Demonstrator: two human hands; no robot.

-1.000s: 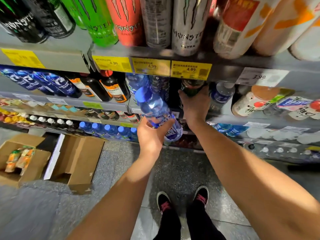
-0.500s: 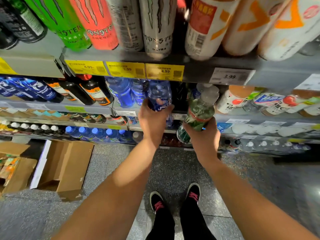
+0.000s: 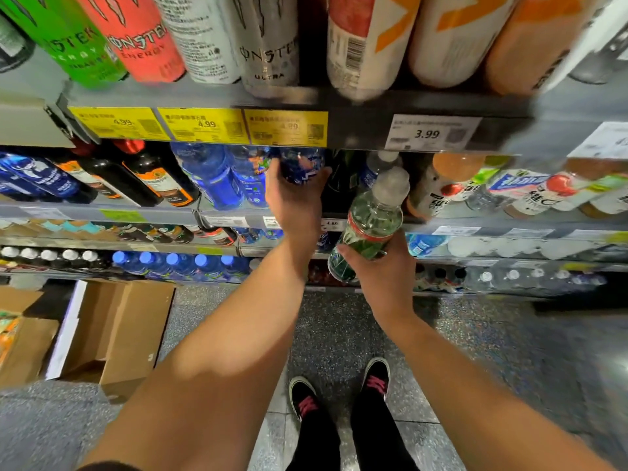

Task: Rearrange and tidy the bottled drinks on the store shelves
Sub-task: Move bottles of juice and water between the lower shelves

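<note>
head view:
left hand [image 3: 295, 202]: was wrapped around the blue bottle [image 3: 301, 166], fingers curled over its lower body, palm under it.
blue bottle: sat on the second shelf [image 3: 142, 212] under the yellow price tags [image 3: 204, 125], base toward the camera, touching the neighbouring blue bottles [image 3: 221, 175] just left of the left hand.
right hand [image 3: 384, 266]: was clenched on the green bottle [image 3: 368, 222], gripping its lower half from below.
green bottle: was clear plastic with a green tint, red label band, grey-white cap [image 3: 392, 183]; tilted, cap pointing up toward the shelf, held off the shelf in front of its edge, just right of the left hand.
gap between hands: dark slot on the shelf, dark bottle [image 3: 343, 178] in it, detail too dim to read.
right of right hand: white and orange labelled bottles [image 3: 530, 195] lay on the same shelf; white 3.99 tag [image 3: 431, 132] above them.
above both hands: energy drink cans [image 3: 142, 35] on the top shelf, green, red, silver.
left of left hand: dark bottles with orange labels [image 3: 153, 175].
below hands: lower shelves with blue-capped bottles [image 3: 176, 263]; speckled floor [image 3: 339, 334]; black shoes [image 3: 339, 389] with pink laces.
far left of left arm: open cardboard box [image 3: 115, 331] on the floor.
</note>
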